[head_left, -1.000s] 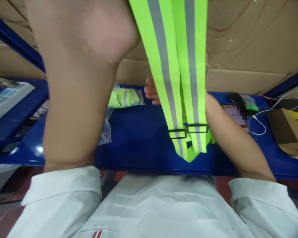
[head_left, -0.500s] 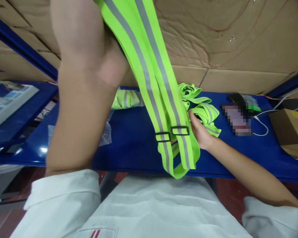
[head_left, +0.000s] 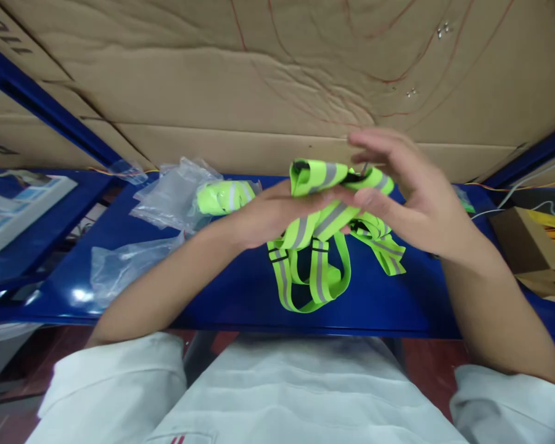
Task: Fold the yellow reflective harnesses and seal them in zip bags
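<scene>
A neon-green reflective strap harness (head_left: 330, 213) with grey stripes is partly folded over my left hand (head_left: 277, 213). My left fingers reach across and grip its folded layers. Below them, loops with black slider buckles (head_left: 320, 245) hang down over the table. At the right side of the folds is my right hand (head_left: 411, 197), its thumb against the strap and its fingers stretched and apart above it. Behind the harness, a second bundle of rolled green strap (head_left: 379, 237) lies on the table, partly hidden.
The blue table (head_left: 240, 296) backs onto a cardboard wall (head_left: 259, 98). Clear plastic bags (head_left: 173, 194) and a bagged green strap roll (head_left: 224, 196) lie to the left. An open cardboard box (head_left: 522, 246) with orange contents stands at the right, near a white cable.
My left hand has come down from high in front, and the long hanging straps are now gathered into folds. My right hand has risen from the lower loops to the folded part.
</scene>
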